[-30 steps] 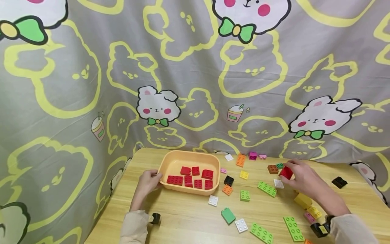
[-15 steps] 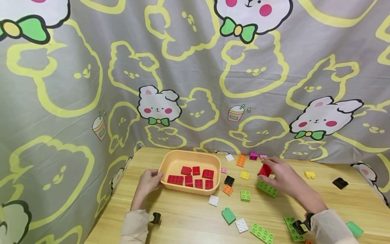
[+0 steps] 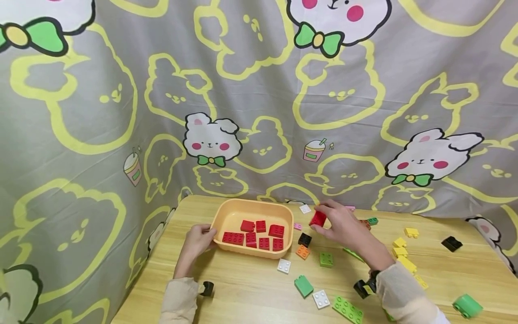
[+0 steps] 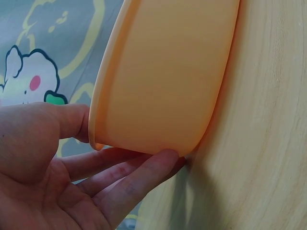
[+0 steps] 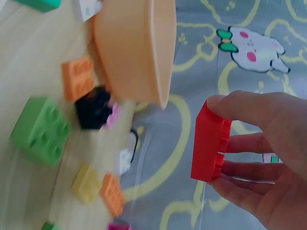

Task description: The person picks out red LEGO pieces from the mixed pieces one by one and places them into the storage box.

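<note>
A light-orange plastic bin stands on the table with several red toy bricks lying inside. My left hand grips its left end; in the left wrist view the thumb is at the rim and the fingertips press against the outer wall. My right hand pinches a red toy brick between thumb and fingers, held above the table just right of the bin. In the right wrist view the brick's studs face the palm. The tabletop directly beneath that hand is partly hidden.
Loose bricks lie right of the bin: black, orange, white, green and lime. Yellow bricks and another black one are farther right. A patterned curtain hangs behind the table.
My right hand has carried the red brick leftward from the right side of the table toward the bin. The left hand and bin have stayed put.
</note>
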Available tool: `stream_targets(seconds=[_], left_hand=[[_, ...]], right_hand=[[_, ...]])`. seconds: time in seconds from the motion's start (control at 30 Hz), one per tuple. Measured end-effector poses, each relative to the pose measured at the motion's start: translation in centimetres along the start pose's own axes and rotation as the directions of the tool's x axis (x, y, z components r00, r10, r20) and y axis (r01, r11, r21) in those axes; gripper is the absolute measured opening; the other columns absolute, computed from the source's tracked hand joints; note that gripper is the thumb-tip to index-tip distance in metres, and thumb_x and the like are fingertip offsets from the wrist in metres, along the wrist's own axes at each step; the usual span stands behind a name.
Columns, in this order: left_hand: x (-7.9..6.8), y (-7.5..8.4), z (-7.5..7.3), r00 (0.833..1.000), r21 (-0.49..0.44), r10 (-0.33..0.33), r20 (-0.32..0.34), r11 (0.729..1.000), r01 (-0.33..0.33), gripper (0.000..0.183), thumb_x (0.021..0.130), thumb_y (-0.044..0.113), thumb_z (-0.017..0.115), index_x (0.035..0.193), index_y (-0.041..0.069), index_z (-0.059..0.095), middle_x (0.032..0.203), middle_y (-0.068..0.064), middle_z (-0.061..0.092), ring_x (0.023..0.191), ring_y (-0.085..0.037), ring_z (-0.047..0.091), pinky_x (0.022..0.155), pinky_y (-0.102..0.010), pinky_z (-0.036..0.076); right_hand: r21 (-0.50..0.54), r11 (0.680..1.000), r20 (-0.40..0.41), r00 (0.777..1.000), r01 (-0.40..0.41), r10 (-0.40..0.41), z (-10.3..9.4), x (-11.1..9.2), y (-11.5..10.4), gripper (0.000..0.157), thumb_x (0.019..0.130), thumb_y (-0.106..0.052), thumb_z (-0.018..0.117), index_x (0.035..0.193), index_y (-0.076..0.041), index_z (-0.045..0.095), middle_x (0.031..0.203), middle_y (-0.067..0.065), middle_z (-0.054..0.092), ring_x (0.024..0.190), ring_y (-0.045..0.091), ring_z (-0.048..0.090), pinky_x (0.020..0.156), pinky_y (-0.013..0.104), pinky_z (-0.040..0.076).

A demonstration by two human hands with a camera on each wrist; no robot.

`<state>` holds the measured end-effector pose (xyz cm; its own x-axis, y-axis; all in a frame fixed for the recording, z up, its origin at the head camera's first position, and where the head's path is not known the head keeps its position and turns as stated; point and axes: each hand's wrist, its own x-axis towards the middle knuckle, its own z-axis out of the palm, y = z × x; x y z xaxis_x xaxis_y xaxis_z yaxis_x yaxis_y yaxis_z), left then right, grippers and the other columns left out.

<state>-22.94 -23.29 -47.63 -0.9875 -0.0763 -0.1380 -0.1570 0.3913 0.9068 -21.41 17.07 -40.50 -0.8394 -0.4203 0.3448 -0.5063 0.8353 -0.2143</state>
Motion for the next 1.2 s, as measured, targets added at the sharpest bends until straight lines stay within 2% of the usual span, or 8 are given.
stream_targets(seconds=[0.27, 0.43, 0.63, 1.0, 1.2], left_hand=[[0.1, 0.0, 0.0, 1.000, 0.012, 0.002, -0.003, 1.000, -0.002, 0.033, 0.097, 0.005, 0.054, 0.120, -0.016, 0.067, 0.103, -0.031, 0.071, 0.086, -0.030, 0.074, 0.073, -0.036, 0.065], [0.2, 0.1, 0.0, 1.000, 0.006, 0.003, 0.014, 1.000, -0.003, 0.034, 0.098, 0.005, 0.053, 0.122, -0.016, 0.065, 0.105, -0.032, 0.070, 0.088, -0.032, 0.074, 0.074, -0.037, 0.065], [0.1, 0.1, -0.2, 1.000, 0.001, 0.002, 0.013, 1.000, -0.002, 0.034, 0.098, 0.004, 0.054, 0.122, -0.016, 0.065, 0.105, -0.033, 0.070, 0.088, -0.032, 0.074, 0.074, -0.036, 0.065], [0.5, -0.3, 0.1, 1.000, -0.019, -0.019, 0.008, 1.000, 0.019, 0.034, 0.098, 0.005, 0.055, 0.124, -0.014, 0.065, 0.106, -0.031, 0.071, 0.086, -0.029, 0.075, 0.076, -0.037, 0.065], [0.4, -0.4, -0.1, 1.000, -0.014, -0.009, 0.011, 1.000, 0.009, 0.034, 0.098, 0.005, 0.054, 0.123, -0.015, 0.065, 0.105, -0.032, 0.071, 0.085, -0.030, 0.075, 0.075, -0.037, 0.065]], right_hand=[[0.068, 0.997, 0.057, 0.998, 0.026, -0.030, 0.8, 2.2, -2.8, 0.051, 0.086, -0.029, 0.084, 0.123, 0.004, 0.070, 0.120, 0.020, 0.066, 0.097, 0.029, 0.066, 0.081, 0.042, 0.063], [0.099, 0.993, 0.059, 0.996, 0.067, -0.073, 1.7, 3.4, -4.3, 0.051, 0.087, -0.028, 0.083, 0.124, 0.004, 0.069, 0.120, 0.018, 0.065, 0.095, 0.025, 0.065, 0.079, 0.036, 0.062], [0.135, 0.986, 0.063, 0.992, 0.100, -0.110, 3.0, 5.2, -6.2, 0.052, 0.086, -0.029, 0.084, 0.125, 0.001, 0.070, 0.121, 0.016, 0.064, 0.103, 0.028, 0.065, 0.089, 0.041, 0.061], [0.209, 0.961, 0.086, 0.976, 0.181, -0.202, 5.8, 9.1, -9.2, 0.045, 0.087, -0.031, 0.084, 0.120, -0.002, 0.073, 0.121, 0.016, 0.068, 0.111, 0.030, 0.065, 0.095, 0.042, 0.059], [0.220, 0.958, 0.149, 0.965, 0.182, -0.218, 7.3, 11.4, -10.7, 0.045, 0.087, -0.031, 0.084, 0.120, -0.002, 0.073, 0.119, 0.014, 0.066, 0.103, 0.025, 0.064, 0.090, 0.035, 0.059]])
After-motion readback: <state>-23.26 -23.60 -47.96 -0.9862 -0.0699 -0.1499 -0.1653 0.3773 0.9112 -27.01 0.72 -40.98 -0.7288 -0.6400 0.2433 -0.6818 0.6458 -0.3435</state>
